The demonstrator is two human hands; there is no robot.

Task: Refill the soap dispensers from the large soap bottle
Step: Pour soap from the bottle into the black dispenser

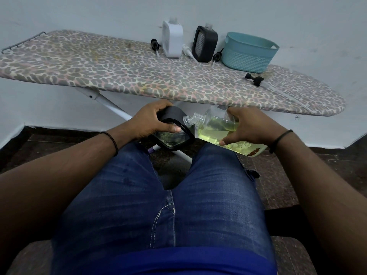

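A person sits w/ legs in blue jeans, close to the ironing board. All places here are told from that board.

Just below the board's near edge, over the knees, the left hand grips a black soap dispenser. Fingers curl round its body, thumb on the clear side. It is tipped, w/ its open neck pointing right. A bit of pale liquid shows inside.

Right beside it, also below the board's near edge, the right hand holds the large soap bottle. Fingers wrap the top, thumb sits under. The bottle is clear, w/ yellow-green soap inside, and lies tipped on its side. Its open neck points left and meets the dispenser's neck, mouth to mouth. Can't tell if soap is running.

On the board, at the far edge by the wall, stands a white dispenser, no pump on it. Just right of it stands a 2nd black dispenser, also open on top. A teal basket sits right of that.

Loose pumps lie on the board: a black pump left of the white dispenser, a white pump btw the two dispensers, another black one by the basket, and one more nearer the board's front, in front of the basket.
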